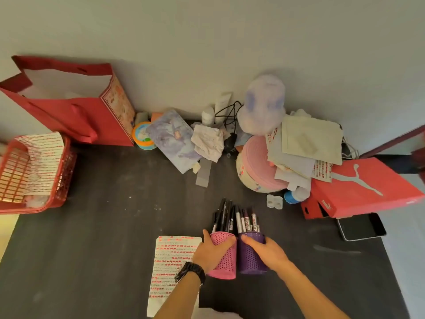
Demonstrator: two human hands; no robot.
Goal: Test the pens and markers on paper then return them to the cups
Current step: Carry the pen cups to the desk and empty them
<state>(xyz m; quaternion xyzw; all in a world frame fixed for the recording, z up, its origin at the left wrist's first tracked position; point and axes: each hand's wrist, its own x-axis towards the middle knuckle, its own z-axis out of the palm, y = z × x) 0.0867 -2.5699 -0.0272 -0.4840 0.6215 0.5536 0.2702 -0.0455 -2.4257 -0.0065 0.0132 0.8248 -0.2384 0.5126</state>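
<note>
Two perforated cups stand side by side near the front of the dark table. The pink cup (226, 261) holds several dark pens (223, 217), and my left hand (210, 253) grips it from the left. The purple cup (249, 259) holds several markers (249, 221) with white labels, and my right hand (268, 250) grips it from the right. A sheet of paper (170, 268) with red and black marks lies flat just left of the pink cup, partly under my left forearm.
A red basket (57, 180) sits at the left edge, a red gift bag (76, 116) behind it. Clutter lines the back wall: a pink round box (255, 164), papers, a cloth. A red shoebox (368, 187) and a dark tablet (361, 226) lie at the right.
</note>
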